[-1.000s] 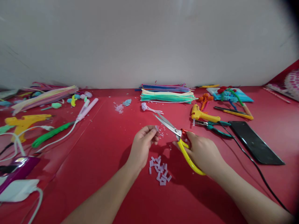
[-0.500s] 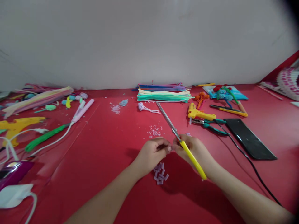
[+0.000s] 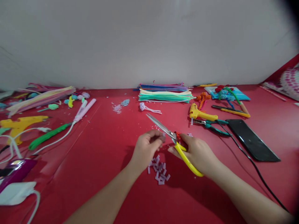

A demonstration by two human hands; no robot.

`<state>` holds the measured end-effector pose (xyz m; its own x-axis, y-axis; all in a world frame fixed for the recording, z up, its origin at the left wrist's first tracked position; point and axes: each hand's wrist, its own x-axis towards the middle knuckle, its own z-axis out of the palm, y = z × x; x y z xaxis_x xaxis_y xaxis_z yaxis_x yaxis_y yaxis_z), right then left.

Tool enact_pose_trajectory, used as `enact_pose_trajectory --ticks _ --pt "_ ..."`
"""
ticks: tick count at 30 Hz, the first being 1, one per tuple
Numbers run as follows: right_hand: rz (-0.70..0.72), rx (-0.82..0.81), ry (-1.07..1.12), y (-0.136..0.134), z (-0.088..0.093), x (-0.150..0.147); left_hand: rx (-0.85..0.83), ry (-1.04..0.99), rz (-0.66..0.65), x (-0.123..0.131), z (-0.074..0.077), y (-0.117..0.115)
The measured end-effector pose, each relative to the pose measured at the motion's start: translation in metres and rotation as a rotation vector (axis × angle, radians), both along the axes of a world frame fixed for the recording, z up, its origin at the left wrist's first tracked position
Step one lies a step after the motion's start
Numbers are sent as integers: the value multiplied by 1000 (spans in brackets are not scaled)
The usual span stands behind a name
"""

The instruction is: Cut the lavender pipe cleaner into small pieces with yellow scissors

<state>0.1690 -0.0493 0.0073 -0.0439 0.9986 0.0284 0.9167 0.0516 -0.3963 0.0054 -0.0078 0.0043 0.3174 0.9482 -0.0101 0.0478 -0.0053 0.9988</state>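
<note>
My right hand (image 3: 195,152) grips yellow-handled scissors (image 3: 188,160), whose blades point away to the upper left. Between the thumb and fingertips of my left hand (image 3: 147,146) is a small lilac piece (image 3: 163,135), just left of the scissors' pivot. Beneath both hands lies a loose pile of short lilac pieces (image 3: 161,177) on the red table (image 3: 93,183). Some pale clippings (image 3: 155,127) show behind the blades, partly covered. Beyond the scissor tips rests a lilac bundle with thin stems (image 3: 149,108).
Pipe cleaners (image 3: 164,95) lie in bundles by the wall. To the right are a small yellow glue gun (image 3: 202,114), pliers (image 3: 213,126), a black phone (image 3: 252,140) and a black cable. On the left sit another yellow glue gun (image 3: 21,124), a pink styling iron (image 3: 85,110) and a green-handled tool (image 3: 48,137).
My hands have moved apart, the left one drawing back leftward with the lilac piece. The scissors have swung so their tips point further left. More lilac pieces show in the pile.
</note>
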Motion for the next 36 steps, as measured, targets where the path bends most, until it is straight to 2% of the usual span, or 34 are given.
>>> enact_pose_trajectory --ticks 3,6,13,36 --pt "-2 8 -173 0 -1 2 -57 -190 160 -4 -2 7" --pt "16 3 -243 -1 -4 1 -52 -282 230 -7 -6 12" --pt "56 27 -308 -2 -6 -2 -65 -352 263 -8 -7 12" --pt "80 12 -277 -4 -9 -6 -56 -380 310 -4 -6 7"
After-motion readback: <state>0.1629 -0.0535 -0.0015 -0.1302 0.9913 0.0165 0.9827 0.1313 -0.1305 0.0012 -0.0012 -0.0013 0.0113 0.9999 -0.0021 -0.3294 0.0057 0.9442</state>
